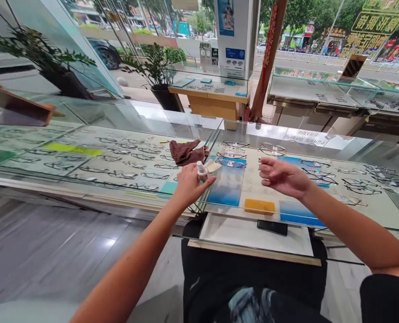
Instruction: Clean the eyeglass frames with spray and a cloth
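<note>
My left hand is wrapped round a small white spray bottle, which stands on the glass top of a display counter. My right hand hovers above the glass to the right, fingers loosely curled, with nothing visible in it. A crumpled brown cloth lies on the glass just beyond the bottle, and a small beige cloth lies beside it. Several pairs of eyeglasses lie under the glass in front of both hands.
A black phone lies on a pulled-out white tray under the counter. Rows of eyeglasses fill the left case. Potted plants and more display counters stand behind. Grey floor lies at left.
</note>
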